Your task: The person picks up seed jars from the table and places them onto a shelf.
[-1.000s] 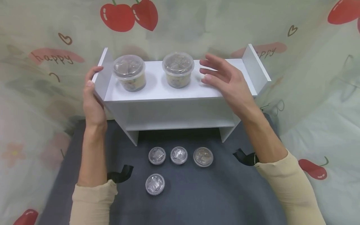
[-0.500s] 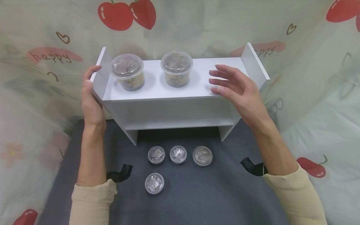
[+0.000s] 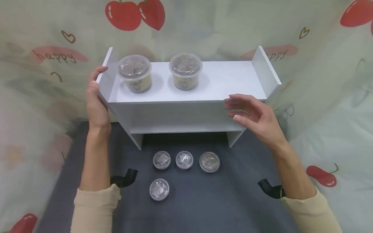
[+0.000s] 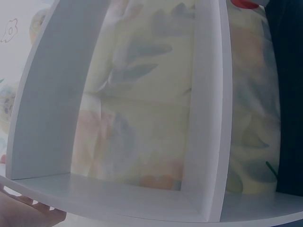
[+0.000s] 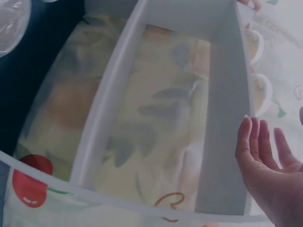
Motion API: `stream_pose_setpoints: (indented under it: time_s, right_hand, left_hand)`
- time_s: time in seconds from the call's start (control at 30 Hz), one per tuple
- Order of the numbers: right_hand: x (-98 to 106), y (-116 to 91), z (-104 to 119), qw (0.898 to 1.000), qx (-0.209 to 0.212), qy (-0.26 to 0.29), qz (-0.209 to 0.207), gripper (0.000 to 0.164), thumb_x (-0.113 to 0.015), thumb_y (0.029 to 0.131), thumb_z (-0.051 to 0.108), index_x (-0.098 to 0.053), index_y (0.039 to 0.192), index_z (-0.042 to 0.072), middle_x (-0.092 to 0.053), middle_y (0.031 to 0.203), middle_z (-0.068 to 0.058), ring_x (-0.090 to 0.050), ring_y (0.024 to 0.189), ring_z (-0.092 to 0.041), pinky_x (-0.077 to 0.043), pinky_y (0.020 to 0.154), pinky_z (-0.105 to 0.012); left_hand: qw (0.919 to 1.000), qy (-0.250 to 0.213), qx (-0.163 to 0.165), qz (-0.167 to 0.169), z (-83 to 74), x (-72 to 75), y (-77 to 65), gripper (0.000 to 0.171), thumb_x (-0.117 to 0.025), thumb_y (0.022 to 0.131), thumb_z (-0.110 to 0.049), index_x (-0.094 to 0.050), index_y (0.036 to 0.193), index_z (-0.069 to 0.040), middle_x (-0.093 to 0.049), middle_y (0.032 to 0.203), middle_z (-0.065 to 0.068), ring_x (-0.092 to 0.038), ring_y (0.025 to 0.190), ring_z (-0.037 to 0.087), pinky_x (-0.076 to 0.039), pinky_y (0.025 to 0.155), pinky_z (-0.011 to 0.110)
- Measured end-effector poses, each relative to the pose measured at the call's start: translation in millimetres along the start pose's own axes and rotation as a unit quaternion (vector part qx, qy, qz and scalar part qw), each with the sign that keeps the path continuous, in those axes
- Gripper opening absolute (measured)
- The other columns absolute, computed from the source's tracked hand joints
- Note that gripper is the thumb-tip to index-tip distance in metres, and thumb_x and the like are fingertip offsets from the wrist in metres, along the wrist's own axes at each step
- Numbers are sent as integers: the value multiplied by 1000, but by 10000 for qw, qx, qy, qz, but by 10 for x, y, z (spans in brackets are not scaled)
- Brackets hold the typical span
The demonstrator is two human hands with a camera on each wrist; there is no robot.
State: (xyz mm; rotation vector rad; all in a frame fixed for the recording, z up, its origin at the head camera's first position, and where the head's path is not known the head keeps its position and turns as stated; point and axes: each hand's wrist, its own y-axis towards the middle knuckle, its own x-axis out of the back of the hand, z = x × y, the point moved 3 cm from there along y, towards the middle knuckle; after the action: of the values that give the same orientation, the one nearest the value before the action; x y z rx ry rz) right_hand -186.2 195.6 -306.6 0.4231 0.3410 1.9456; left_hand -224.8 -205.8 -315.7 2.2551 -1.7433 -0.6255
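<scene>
My left hand [image 3: 98, 100] grips the upper left side panel of a white two-tier shelf [image 3: 227, 81], thumb on the near side and fingers behind. Two clear lidded tubs with pale contents stand on the top board: one tub [image 3: 135, 73] at the left, another tub [image 3: 186, 72] near the middle. In front of the shelf's right end, my right hand [image 3: 257, 121] hovers with relaxed, slightly bent fingers and nothing in them. From the right wrist view, that same hand [image 5: 272, 170] shows palm and spread fingers beside the top board.
On the dark grey table [image 3: 218, 207] sit several small lidded cups, among them a front cup [image 3: 159, 189], a left cup [image 3: 161, 160], a middle cup [image 3: 184, 160] and a slightly larger right cup [image 3: 209, 162]. A printed curtain [image 3: 227, 26] hangs close behind.
My right hand has drawn back from beside the middle tub, moving toward me and to the right, off the top board. The left hand keeps its grip on the side panel.
</scene>
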Motion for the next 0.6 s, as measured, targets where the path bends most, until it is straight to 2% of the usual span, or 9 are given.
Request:
stream_pose_setpoints:
  time_s: [0.27, 0.6]
  right_hand:
    - [46, -136, -158, 9993, -109, -3, 349, 52, -59, 87, -19, -49, 137, -9, -56, 131, -26, -59, 118, -32, -47, 99, -34]
    - [29, -367, -433, 9974, -135, -454, 549, 55, -61, 85, -20, -51, 137, -6, -58, 130, -24, -60, 115, -31, -49, 94, -33]
  left_hand:
    - [10000, -31, -34, -8, 1, 7, 5, 47, -26, 98, -31, -57, 132, -19, -48, 134, 9, -46, 115, 22, -33, 89, 31]
    - [9999, -142, -75, 6, 2, -7, 13, 47, -28, 98, -32, -58, 131, -18, -48, 133, 10, -47, 113, 23, -34, 86, 32]
